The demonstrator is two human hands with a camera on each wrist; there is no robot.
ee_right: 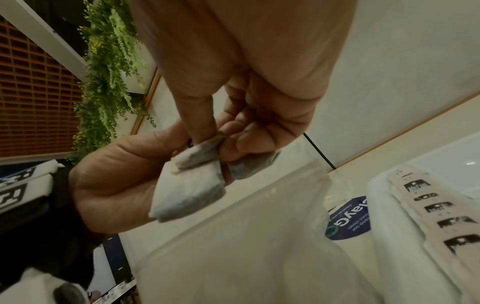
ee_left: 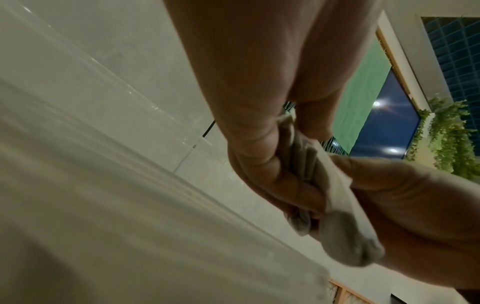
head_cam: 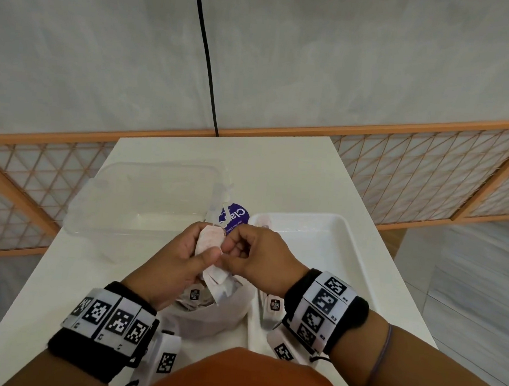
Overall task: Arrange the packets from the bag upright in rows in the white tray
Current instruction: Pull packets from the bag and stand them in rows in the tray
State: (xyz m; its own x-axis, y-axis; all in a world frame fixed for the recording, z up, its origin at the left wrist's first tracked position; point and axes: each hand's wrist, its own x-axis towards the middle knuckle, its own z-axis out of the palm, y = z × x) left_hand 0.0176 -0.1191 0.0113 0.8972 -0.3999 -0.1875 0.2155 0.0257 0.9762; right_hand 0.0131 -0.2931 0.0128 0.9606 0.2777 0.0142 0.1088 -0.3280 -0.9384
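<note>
Over the clear plastic bag with its purple label, my left hand grips a small bundle of pale packets. My right hand pinches the edge of one packet in that bundle between thumb and fingers. The right wrist view shows this pinch on the held packets, with the left hand behind them. More packets lie inside the bag. The white tray is on the right, and a row of upright packets stands along its left wall.
A clear plastic container lies at the back left of the white table. The table's edges drop away left and right. A black cable runs down the wall behind, above an orange lattice rail.
</note>
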